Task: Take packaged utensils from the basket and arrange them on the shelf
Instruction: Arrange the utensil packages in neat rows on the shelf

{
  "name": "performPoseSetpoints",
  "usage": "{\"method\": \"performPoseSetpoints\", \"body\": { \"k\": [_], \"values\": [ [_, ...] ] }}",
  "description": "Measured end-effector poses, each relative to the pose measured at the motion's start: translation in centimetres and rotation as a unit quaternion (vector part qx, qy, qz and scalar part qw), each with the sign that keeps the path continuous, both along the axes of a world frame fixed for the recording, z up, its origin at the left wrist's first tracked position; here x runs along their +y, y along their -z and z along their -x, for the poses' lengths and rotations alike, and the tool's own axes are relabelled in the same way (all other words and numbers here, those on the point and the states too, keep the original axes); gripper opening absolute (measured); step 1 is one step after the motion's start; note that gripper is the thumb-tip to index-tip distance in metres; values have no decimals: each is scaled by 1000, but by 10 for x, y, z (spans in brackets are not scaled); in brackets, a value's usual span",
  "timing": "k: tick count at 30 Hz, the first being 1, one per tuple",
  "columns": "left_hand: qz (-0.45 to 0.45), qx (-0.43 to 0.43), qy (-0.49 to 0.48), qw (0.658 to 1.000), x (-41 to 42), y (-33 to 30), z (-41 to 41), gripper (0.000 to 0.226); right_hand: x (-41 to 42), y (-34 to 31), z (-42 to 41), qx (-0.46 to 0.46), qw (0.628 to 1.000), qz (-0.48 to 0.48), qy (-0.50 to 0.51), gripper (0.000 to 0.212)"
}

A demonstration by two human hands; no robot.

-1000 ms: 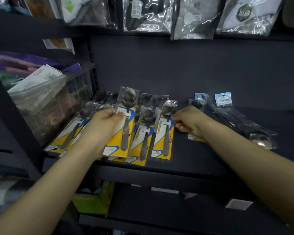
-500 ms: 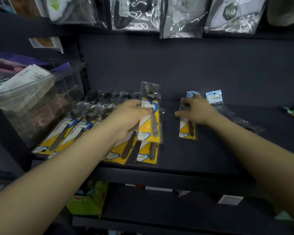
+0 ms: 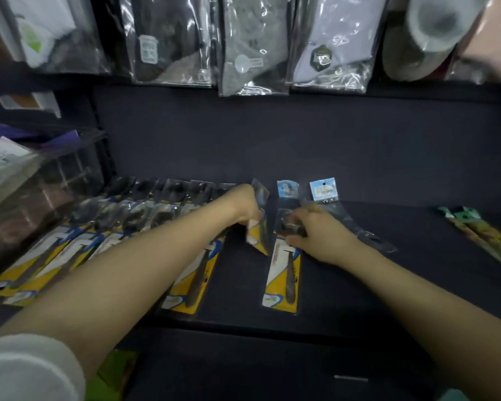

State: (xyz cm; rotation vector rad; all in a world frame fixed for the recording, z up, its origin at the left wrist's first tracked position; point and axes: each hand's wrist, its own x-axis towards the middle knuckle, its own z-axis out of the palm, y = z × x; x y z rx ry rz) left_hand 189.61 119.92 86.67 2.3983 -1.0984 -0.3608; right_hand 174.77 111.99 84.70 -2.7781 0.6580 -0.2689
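Compared with half a second before, the left hand (image 3: 245, 205) had carried its spoon pack (image 3: 258, 219) rightward off the row and now held it edge-on, tilted, above the bare gap between the row and the lone pack. Its fingers were curled round the pack's upper part, pinching it. The right hand (image 3: 320, 235) had stayed on the lone spoon pack (image 3: 284, 273), fingers bent over its top end where the bowl sits, pressing it flat to the shelf (image 3: 359, 285); exact grip was blurred.

Judgement: next slot in the row was being filled, lifted pack probably going down in the gap beside the right-hand pack. Basket was not identifiable in view.

Packs looked alike: long yellow-and-white backing card, clear blister, dark grey spoon, bowl toward the shelf's back edge, handle toward the front edge. Row of spoon packs (image 3: 191, 279) lay overlapped from the shelf's left end toward the middle. Two small blue-header bags (image 3: 323, 191) lay near the back edge, right of the hands. Green-topped packet (image 3: 475, 227) lay toward the right end.
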Motion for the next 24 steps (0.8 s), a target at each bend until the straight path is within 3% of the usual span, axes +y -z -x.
{"method": "performPoseSetpoints", "body": {
  "k": [4, 7, 9, 12, 14, 16, 21, 24],
  "values": [
    [11, -127, 22, 992, 9, 0, -1, 19, -17, -4, -15, -8, 998, -52, 45, 57],
    [-12, -166, 72, 983, 24, -2, -4, 28, -24, -3, -26, -19, 994, -88, 68, 38],
    [-7, -157, 112, 981, 45, -4, 1, 24, -27, -1, -30, -40, 986, -153, 59, 10],
    [3, -180, 156, 971, 92, -2, 15, 31, -22, -7, -35, -91, 933, -349, 15, 22],
    [25, -204, 171, 964, 123, 2, 25, 43, -17, -12, -43, -118, 913, -391, 9, 19],
    [12, -178, 192, 965, 148, 7, 36, 60, -10, -10, -56, -121, 915, -386, 3, 21],
    [-89, -277, 206, 934, 171, 31, 53, 53, 1, 7, -81, -101, 943, -315, -36, 18],
    [-115, -261, 226, 931, 173, 38, 51, 63, 1, 13, -85, -87, 951, -289, -61, 10]
  ]
}}
